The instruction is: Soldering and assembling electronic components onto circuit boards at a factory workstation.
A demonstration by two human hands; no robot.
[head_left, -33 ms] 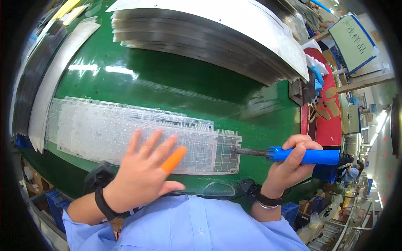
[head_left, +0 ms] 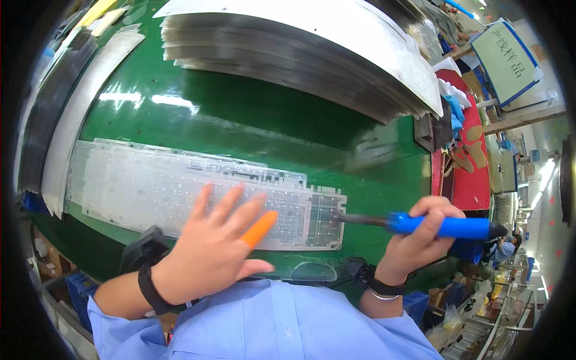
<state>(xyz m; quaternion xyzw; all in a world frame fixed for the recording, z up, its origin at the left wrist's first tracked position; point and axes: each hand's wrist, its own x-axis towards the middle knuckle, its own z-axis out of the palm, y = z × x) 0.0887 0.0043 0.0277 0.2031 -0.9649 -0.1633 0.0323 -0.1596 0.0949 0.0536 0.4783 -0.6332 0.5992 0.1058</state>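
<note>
A long clear plastic sheet [head_left: 294,222] with a fine printed or moulded pattern lies on the green table, apparently over another similar one. Above its middle, my left hand [head_left: 219,243] is spread palm down, an orange cover on one finger; whether it touches the sheet I cannot tell. My right hand [head_left: 423,237] is wrapped around the blue handle of what looks like a soldering iron [head_left: 444,227]. Its dark shaft points left, with the tip at the sheet's right end. Contact at the tip is too small to make out.
A tall stack of thin sheets [head_left: 288,57] stands across the table's far side. Another stack [head_left: 90,108] runs along the left edge. At the right is a red surface [head_left: 474,180] with cloths and brown pieces, beneath a green sign board [head_left: 507,63].
My left hand has shifted slightly to the right over the sheet. The soldering iron's handle has moved a little to the right in my right hand's grip.
</note>
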